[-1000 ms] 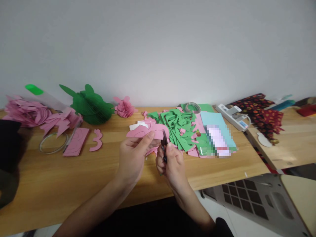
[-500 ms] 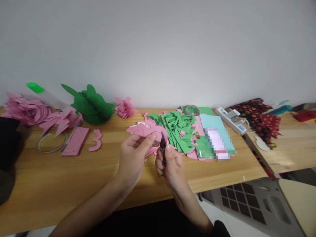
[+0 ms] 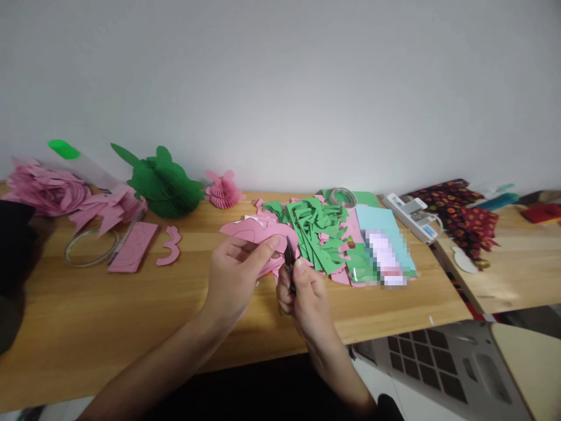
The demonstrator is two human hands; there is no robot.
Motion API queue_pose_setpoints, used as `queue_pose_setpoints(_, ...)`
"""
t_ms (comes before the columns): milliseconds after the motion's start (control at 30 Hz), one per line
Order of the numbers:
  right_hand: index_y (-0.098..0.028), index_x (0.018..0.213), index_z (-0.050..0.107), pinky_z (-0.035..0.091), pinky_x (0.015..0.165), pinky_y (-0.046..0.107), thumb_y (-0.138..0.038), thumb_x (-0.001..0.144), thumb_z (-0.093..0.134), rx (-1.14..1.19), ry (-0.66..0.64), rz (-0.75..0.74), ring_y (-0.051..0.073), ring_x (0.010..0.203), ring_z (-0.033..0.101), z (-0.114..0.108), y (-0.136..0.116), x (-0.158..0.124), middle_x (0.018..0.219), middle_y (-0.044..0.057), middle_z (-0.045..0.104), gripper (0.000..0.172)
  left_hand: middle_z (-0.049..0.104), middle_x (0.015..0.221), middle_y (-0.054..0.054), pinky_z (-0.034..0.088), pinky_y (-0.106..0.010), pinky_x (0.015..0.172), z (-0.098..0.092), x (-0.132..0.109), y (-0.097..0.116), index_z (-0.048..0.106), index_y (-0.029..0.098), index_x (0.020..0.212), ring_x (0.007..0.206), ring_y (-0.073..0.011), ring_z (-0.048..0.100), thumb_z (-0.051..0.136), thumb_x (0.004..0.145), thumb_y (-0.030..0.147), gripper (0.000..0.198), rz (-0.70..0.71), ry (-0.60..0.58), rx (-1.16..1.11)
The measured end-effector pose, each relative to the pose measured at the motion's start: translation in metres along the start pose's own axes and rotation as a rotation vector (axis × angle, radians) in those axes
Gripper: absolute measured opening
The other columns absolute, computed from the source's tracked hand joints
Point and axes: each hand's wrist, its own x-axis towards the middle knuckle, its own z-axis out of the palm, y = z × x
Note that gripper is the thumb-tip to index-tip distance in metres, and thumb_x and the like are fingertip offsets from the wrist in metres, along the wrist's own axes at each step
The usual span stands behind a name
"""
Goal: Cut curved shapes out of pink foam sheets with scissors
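My left hand [image 3: 234, 275] pinches a pink paper piece [image 3: 256, 233] above the wooden table [image 3: 131, 310], thumb on top. My right hand [image 3: 304, 295] is closed round dark scissors [image 3: 289, 260], whose blades point up at the pink piece's right edge. Both hands hover close together near the table's front middle. Just behind them lies a heap of green paper scraps [image 3: 318, 228] mixed with pink ones.
At the back left stand a green honeycomb paper figure [image 3: 164, 184], a small pink one [image 3: 222, 192] and a pile of pink cut-outs [image 3: 52, 196]. A tape ring [image 3: 90, 248], a pink sheet [image 3: 134, 247], a light blue sheet [image 3: 379, 219] and a power strip [image 3: 409, 216] lie around.
The hands stay together on the pink piece and scissors; the view has shifted slightly, and the pink piece sits a little lower and more to the left.
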Motion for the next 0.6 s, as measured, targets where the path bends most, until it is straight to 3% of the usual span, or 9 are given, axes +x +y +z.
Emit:
queue_pose_setpoints(100, -0.021, 0.062, 0.043, 0.018, 0.035, 0.019, -0.064, 0.086, 0.054, 0.010, -0.004, 0.013, 0.006, 0.038, 0.020, 0.000, -0.001, -0.001, 0.046, -0.009, 0.030, 0.050, 0.070, 0.058, 0.000, 0.049, -0.020, 0.051, -0.002, 0.001, 0.000, 0.070, 0.018, 0.057, 0.053, -0.0121, 0.064, 0.080, 0.068, 0.029, 0.019, 0.065, 0.002, 0.087)
queue_pose_setpoints(233, -0.021, 0.062, 0.043, 0.018, 0.034, 0.019, -0.065, 0.085, 0.054, -0.001, -0.007, 0.034, 0.005, 0.037, 0.019, -0.001, -0.002, -0.002, 0.046, -0.010, 0.030, 0.051, 0.071, 0.063, 0.002, 0.050, -0.019, 0.055, -0.004, 0.002, 0.005, 0.071, 0.019, 0.066, 0.059, -0.0117, 0.065, 0.079, 0.070, 0.023, 0.010, 0.131, -0.023, 0.096)
queue_pose_setpoints(400, -0.021, 0.063, 0.044, 0.017, 0.034, 0.019, -0.066, 0.085, 0.053, 0.010, -0.016, 0.060, 0.005, 0.037, 0.017, -0.001, -0.004, -0.004, 0.047, -0.010, 0.029, 0.051, 0.072, 0.063, 0.000, 0.052, -0.022, 0.054, -0.003, 0.002, 0.012, 0.069, 0.020, 0.064, 0.058, -0.0153, 0.068, 0.079, 0.068, 0.022, 0.011, 0.112, -0.041, 0.107)
queue_pose_setpoints(600, -0.020, 0.064, 0.045, 0.015, 0.034, 0.018, -0.065, 0.085, 0.054, 0.045, -0.025, 0.088, 0.005, 0.038, 0.016, 0.000, -0.006, -0.003, 0.048, -0.010, 0.029, 0.051, 0.069, 0.056, 0.001, 0.047, -0.020, 0.046, -0.002, 0.003, 0.017, 0.067, 0.020, 0.060, 0.051, -0.0137, 0.063, 0.078, 0.066, 0.016, 0.013, 0.137, -0.044, 0.130)
